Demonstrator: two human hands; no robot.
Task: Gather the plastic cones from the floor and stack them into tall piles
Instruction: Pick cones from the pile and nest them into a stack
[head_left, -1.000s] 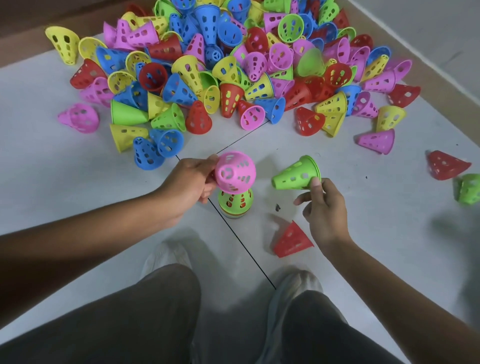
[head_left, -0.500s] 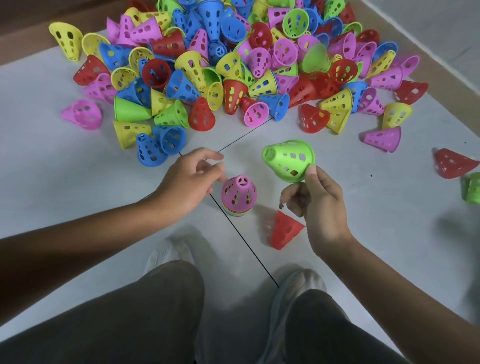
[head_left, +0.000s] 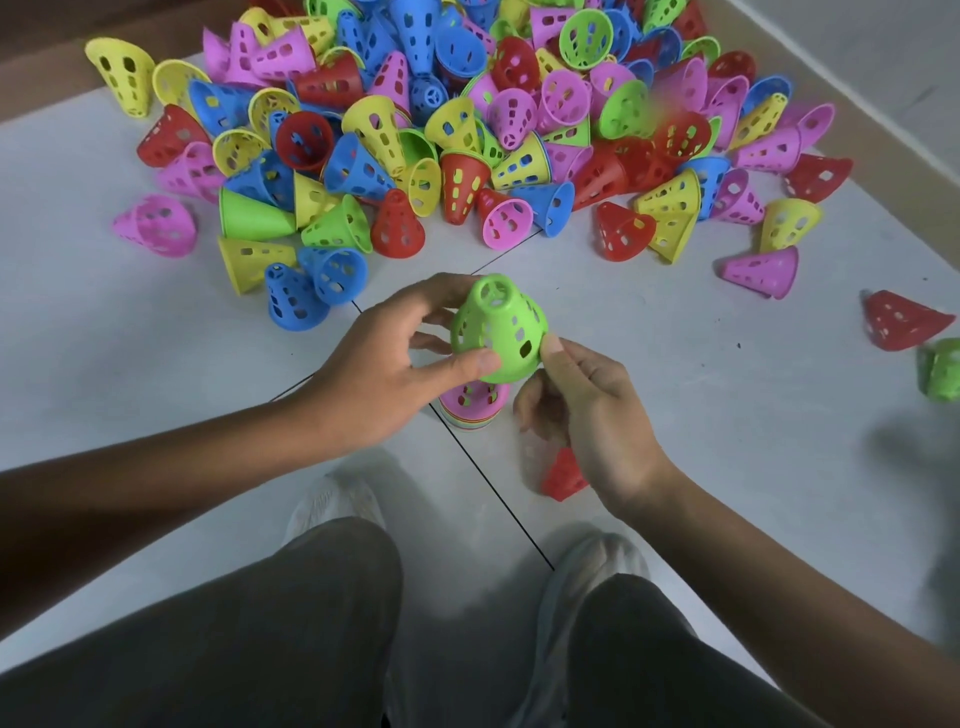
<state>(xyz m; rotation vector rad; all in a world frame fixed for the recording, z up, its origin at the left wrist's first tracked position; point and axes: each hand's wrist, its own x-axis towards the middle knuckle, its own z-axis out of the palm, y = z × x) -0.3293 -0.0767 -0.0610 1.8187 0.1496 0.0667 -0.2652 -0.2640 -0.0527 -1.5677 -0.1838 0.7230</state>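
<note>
A green perforated cone (head_left: 497, 330) hangs point-up just above a short stack (head_left: 470, 410) topped by a pink cone. My left hand (head_left: 387, 364) grips the green cone's left side with thumb and fingers curled round it. My right hand (head_left: 592, 415) pinches its right rim with the thumb. A big heap of coloured cones (head_left: 457, 130) lies on the white floor beyond. One red cone (head_left: 563, 475) lies partly hidden under my right wrist.
Loose cones lie to the right: a pink one (head_left: 761, 270), a red one (head_left: 904, 322) and a green one (head_left: 940, 369). A lone pink cone (head_left: 156, 226) sits at the left. My two knees and shoes (head_left: 337, 506) fill the bottom of the view.
My right hand carried the green cone left over the stack and turned it point-up. My left hand let go of the pink cone on the stack and took hold of the green one.
</note>
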